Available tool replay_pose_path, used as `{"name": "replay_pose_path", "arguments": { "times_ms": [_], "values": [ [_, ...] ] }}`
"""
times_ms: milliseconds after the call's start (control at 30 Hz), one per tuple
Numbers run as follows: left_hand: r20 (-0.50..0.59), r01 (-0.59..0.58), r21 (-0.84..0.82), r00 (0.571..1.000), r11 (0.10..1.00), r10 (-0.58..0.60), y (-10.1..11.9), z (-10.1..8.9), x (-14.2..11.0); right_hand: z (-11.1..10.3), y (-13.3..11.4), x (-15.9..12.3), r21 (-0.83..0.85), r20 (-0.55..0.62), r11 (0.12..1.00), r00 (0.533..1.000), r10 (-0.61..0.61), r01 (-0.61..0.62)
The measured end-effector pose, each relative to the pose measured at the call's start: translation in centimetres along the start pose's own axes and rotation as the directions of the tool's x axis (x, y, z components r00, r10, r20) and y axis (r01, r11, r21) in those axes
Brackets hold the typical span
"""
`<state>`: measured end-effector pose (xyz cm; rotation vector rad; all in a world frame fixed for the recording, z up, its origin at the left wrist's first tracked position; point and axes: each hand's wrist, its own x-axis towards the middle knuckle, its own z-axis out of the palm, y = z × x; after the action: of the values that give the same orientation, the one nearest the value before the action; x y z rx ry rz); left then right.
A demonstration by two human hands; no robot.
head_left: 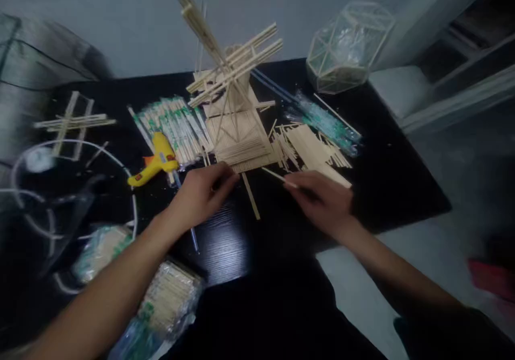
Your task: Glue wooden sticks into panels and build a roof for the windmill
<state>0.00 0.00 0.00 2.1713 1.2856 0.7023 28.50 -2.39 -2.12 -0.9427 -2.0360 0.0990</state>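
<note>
A windmill model (241,129) built of thin wooden sticks stands at the middle of the black table, its crossed blades raised. My left hand (207,188) is closed at the front left corner of its base, with the fingertips against the edge and partly hidden. Between the fingers of my right hand (319,199) is a thin wooden stick (274,174), pointing left towards the front of the base. A flat wooden strip (251,196) juts out from under the base, between the two hands.
Left of the model lie a yellow glue gun (161,159) and wrapped chopsticks (173,124). Loose sticks and a flat stick panel (308,148) lie to the right, with a plastic wrapper (328,118) behind. A faceted clear container (348,49) stands at the back right. Wrapped bundles (173,295) sit front left.
</note>
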Motion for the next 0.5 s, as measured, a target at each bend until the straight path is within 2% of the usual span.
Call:
{"name": "replay_pose_path", "arguments": {
  "times_ms": [100,233,400,500],
  "values": [
    [-0.033,0.010,0.012,0.999,1.000,-0.010,0.0,-0.4,0.1,0.7,-0.3,-1.0,0.007,0.092,0.989,0.985,-0.145,0.145],
    [-0.109,0.047,0.060,0.993,0.997,-0.040,-0.3,-1.2,0.1,1.6,-0.6,-1.7,0.034,0.197,0.978,0.958,-0.209,0.206],
    [-0.299,0.124,0.125,0.951,0.984,-0.081,-1.1,-2.1,0.2,2.0,-0.7,-1.9,0.124,0.313,0.980,0.931,-0.186,0.153],
    [-0.343,0.159,0.158,0.934,0.974,-0.097,-1.2,-2.9,0.2,1.6,-0.4,-1.4,0.192,0.338,0.979,0.932,-0.134,0.071]
  ]
}}
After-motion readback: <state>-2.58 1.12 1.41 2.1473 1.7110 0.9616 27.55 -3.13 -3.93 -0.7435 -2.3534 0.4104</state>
